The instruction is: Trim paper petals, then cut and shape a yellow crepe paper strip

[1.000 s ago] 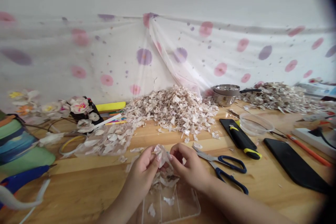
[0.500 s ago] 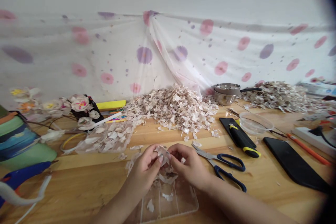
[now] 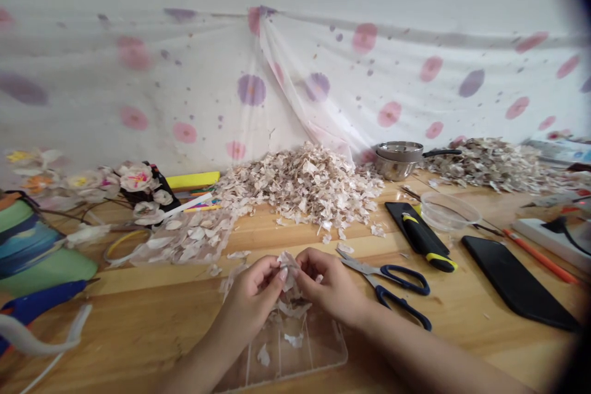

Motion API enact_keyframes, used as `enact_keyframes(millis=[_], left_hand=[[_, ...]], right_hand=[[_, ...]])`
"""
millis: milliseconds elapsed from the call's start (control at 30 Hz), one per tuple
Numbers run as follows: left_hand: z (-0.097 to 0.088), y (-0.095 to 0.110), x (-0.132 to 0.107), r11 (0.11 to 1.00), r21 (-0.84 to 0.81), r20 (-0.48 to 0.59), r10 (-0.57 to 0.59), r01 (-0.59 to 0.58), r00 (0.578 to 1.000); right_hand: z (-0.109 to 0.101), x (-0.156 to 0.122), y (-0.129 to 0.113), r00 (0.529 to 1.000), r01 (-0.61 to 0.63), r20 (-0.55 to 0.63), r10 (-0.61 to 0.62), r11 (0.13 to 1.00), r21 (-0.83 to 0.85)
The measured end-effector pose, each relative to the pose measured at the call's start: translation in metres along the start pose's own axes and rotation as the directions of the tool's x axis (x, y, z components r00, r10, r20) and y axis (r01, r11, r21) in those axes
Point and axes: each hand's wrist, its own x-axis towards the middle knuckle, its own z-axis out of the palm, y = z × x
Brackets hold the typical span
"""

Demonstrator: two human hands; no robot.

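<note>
Toward the front edge of the wooden tabletop [image 3: 124, 320] lay a clear tray [image 3: 325, 343]; over its far end, the left hand [image 3: 257, 288] and right hand [image 3: 327, 286] held a pale flake [image 3: 288, 261]. It looked light, thin and probably brittle, best taken gently by its rim; both hands pinched its opposite sides, angled inward, loosely curled

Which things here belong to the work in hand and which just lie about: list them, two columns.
Part of the work, it seems:
pale flake between left hand and right hand
clear divided tray below
probably the big flake pile

Lying about, untouched:
scissors
blue glue gun
black-and-yellow tool
steel bowl
</note>
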Motion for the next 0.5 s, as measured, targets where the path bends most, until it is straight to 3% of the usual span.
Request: enact_keyframes(millis=[133,233,333,500], left_hand=[[-0.002,-0.001,-0.001,0.999,0.038,-0.038,0.034,-0.033,0.999],[-0.005,0.003,-0.002,0.979,0.129,-0.110,0.173,-0.159,0.979],[-0.007,0.008,-0.002,0.926,0.233,-0.102,0.326,-0.296,0.940],[-0.008,0.009,-0.002,0.846,0.407,-0.048,0.395,-0.343,0.917]], right_hand=[[0.002,0.001,0.003,1.000,0.002,0.005,-0.002,0.995,0.104],[0.005,0.001,0.005,0.999,-0.049,0.021,0.044,0.955,0.292],[0.006,0.002,0.007,0.993,-0.121,0.066,0.102,0.898,0.422],[0.004,0.006,0.012,0.992,-0.124,0.037,0.119,0.900,0.417]])
